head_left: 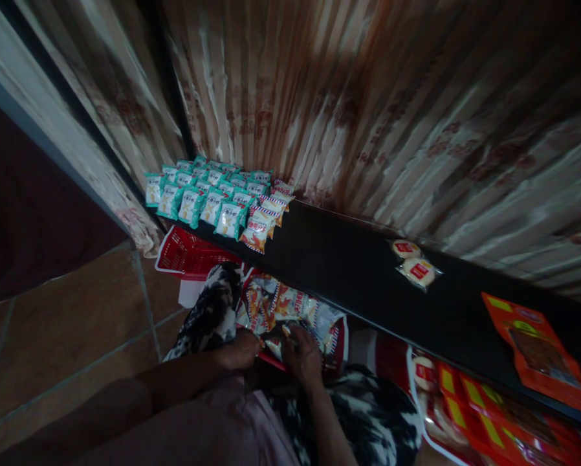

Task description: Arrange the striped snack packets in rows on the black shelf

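My left hand (242, 349) is at the near left side of a red basket (343, 340) between my knees, its fingers bent together. My right hand (303, 355) reaches over the basket from the right, fingers curled down. Between the hands lies a pale snack bag (274, 347); dimness hides whether either hand grips it. Orange-and-white snack bags (290, 303) fill the basket. On the black shelf (329, 252) above, several green-and-white snack bags (230, 219) stand in rows, with a short row of orange-and-white bags (257, 228) at their right.
Two round wrapped biscuits (417, 272) and an orange packet (537, 349) lie farther right on the shelf. Below it, another basket (419, 414) holds orange packets. A red basket (188, 252) stands under the left end. A pleated curtain (319, 116) hangs behind; tiled floor (77, 343) is left.
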A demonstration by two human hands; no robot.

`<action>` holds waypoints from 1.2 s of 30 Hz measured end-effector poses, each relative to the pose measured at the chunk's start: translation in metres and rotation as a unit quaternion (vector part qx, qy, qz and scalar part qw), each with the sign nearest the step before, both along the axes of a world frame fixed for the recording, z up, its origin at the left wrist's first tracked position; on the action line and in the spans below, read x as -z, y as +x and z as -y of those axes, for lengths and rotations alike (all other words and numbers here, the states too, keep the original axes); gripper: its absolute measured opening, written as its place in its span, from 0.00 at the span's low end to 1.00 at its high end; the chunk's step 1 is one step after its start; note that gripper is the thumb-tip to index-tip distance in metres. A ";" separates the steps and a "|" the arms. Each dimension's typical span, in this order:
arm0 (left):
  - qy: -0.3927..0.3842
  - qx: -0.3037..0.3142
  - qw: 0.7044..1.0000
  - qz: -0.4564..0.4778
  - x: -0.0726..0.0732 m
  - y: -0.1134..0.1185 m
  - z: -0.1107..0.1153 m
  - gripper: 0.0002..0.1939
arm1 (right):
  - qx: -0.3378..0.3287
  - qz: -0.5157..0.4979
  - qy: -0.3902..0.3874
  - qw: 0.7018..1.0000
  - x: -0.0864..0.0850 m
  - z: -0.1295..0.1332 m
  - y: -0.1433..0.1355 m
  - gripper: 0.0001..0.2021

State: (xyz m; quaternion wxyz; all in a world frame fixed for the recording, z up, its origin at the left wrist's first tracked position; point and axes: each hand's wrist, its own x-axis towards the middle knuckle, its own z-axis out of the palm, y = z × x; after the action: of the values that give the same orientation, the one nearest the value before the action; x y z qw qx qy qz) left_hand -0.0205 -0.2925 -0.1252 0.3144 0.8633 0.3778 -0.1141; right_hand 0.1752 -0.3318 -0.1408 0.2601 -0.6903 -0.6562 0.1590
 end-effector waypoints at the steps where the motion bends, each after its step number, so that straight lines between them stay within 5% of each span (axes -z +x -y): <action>1: 0.001 -0.001 1.000 -0.007 0.000 0.000 0.000 0.09 | 0.002 0.002 -0.004 1.000 -0.002 -0.002 -0.001 0.18; 8: 0.010 0.011 0.999 -0.041 -0.005 0.004 0.001 0.13 | 0.036 0.025 0.023 0.999 -0.020 -0.007 -0.001 0.15; 15: 0.016 0.001 0.999 -0.044 -0.031 0.006 0.003 0.12 | -0.036 0.110 0.098 0.988 -0.040 -0.042 0.018 0.19; 19: 0.048 -0.065 0.997 -0.020 -0.054 0.011 -0.007 0.11 | 0.019 0.160 0.016 0.987 -0.039 -0.062 0.021 0.22; 22: 0.100 -0.172 0.980 0.013 -0.062 0.016 -0.029 0.15 | 0.048 0.186 -0.056 0.980 -0.040 -0.068 0.024 0.25; 23: 0.119 -0.250 0.959 0.059 -0.063 0.018 -0.039 0.16 | 0.047 0.192 -0.075 0.977 -0.041 -0.070 0.025 0.26; 27: 0.126 -0.326 0.932 0.097 -0.056 0.029 -0.084 0.28 | 0.016 0.211 -0.136 0.968 -0.046 -0.077 0.027 0.27; 31: 0.113 -0.324 0.935 0.087 -0.042 0.043 -0.114 0.29 | -0.012 0.208 -0.168 0.964 -0.047 -0.081 0.018 0.23; 36: 0.128 -0.281 0.950 0.045 -0.034 0.048 -0.116 0.21 | -0.030 0.152 -0.145 0.977 -0.050 -0.067 0.005 0.20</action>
State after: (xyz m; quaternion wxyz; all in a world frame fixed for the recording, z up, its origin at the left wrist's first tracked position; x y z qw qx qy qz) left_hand 0.0274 -0.1765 -0.0912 0.2372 0.7595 0.6019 0.0677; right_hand 0.1801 -0.2644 -0.0911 0.0494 -0.7169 -0.6784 0.1529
